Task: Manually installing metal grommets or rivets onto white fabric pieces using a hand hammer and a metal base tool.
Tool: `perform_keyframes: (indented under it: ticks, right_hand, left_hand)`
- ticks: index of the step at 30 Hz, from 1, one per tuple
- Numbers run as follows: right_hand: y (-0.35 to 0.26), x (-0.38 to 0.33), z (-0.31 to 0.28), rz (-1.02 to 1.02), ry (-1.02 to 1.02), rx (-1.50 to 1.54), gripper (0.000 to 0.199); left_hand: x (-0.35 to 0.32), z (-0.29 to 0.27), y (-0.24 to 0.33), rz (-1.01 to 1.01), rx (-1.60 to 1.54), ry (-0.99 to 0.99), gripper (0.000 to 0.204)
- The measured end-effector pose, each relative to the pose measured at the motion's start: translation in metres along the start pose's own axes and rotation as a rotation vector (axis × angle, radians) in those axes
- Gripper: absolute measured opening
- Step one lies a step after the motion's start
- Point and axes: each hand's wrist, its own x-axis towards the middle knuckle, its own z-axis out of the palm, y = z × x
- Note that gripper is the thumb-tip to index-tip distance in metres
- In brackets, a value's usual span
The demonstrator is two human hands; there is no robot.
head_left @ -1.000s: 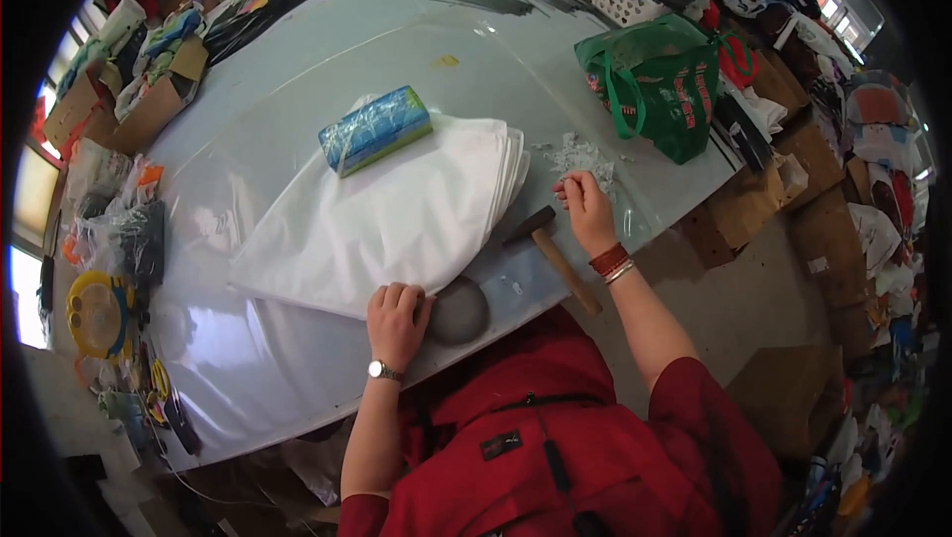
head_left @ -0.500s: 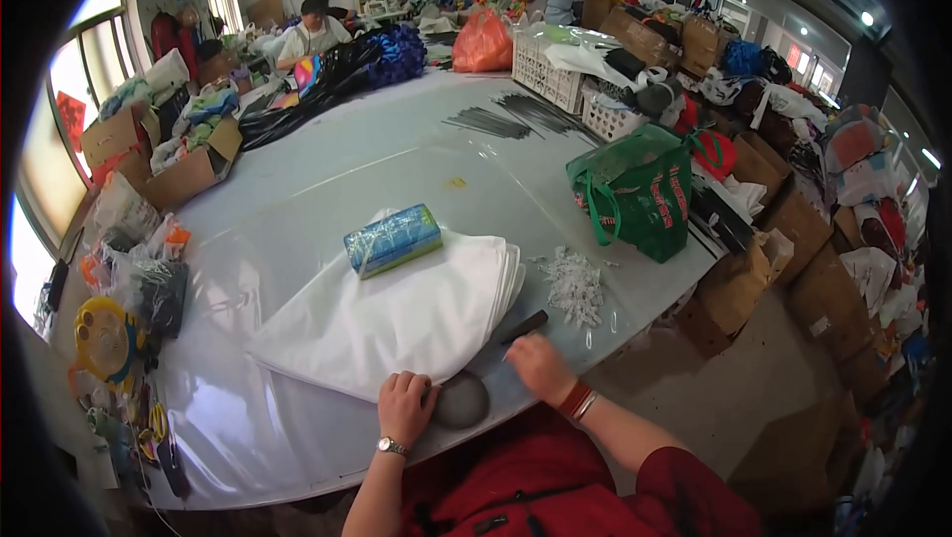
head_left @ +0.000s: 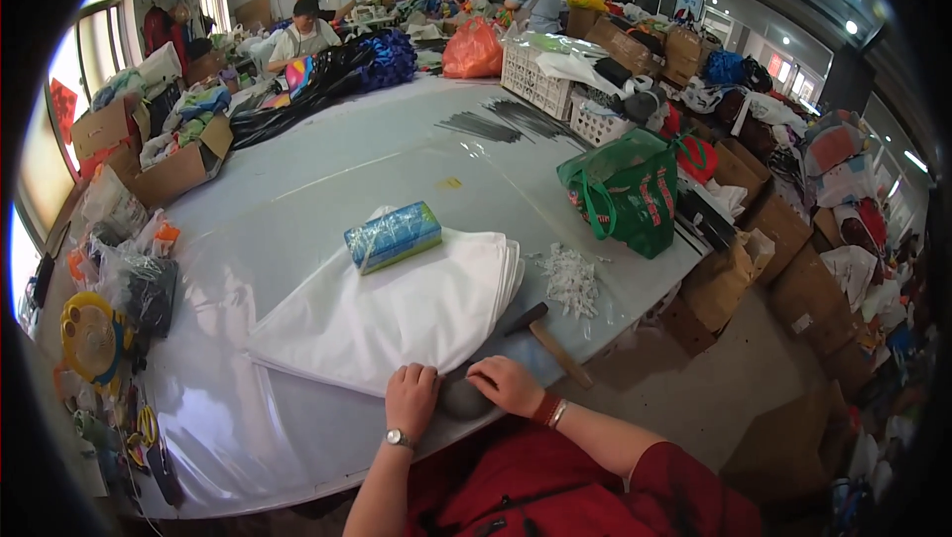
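— What lay on the table (head_left: 327,190)?
— A stack of white sheets (head_left: 397,314), long axis running eight to two o'clock, a wrapped blue block (head_left: 393,236) on top.
— And the hands?
— Left hand (head_left: 411,398) flat on the stack's near edge, fingers together; right hand (head_left: 506,384) curled beside it, hammer (head_left: 545,339) at two o'clock, nearer.

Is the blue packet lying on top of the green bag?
No: the blue packet lies on the stack of white sheets, well apart from the green bag standing near the table's right edge.
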Motion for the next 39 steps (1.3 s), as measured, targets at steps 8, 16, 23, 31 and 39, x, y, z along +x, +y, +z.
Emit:
perform_keyframes:
  ticks: [8,16,23,31,39]
  right_hand:
    - [0.045,-0.048,0.066,0.207,-0.028,0.004,0.021]
    - [0.057,-0.080,0.091,0.032,-0.143,0.027,0.021]
    - [0.094,-0.084,0.097,-0.267,-0.175,-0.169,0.025]
    - [0.125,-0.074,0.102,-0.245,-0.181,-0.171,0.023]
    - [0.141,-0.068,0.120,-0.225,-0.187,-0.194,0.028]
  left_hand:
    - [-0.013,-0.021,-0.054,-0.193,-0.525,-0.441,0.018]
    - [-0.083,0.061,-0.083,0.235,-0.091,-0.200,0.044]
    - [-0.083,0.093,-0.085,0.261,-0.259,-0.188,0.046]
    - [-0.067,0.122,-0.094,0.273,-0.242,-0.194,0.045]
    - [-0.065,0.136,-0.114,0.265,-0.207,-0.208,0.037]
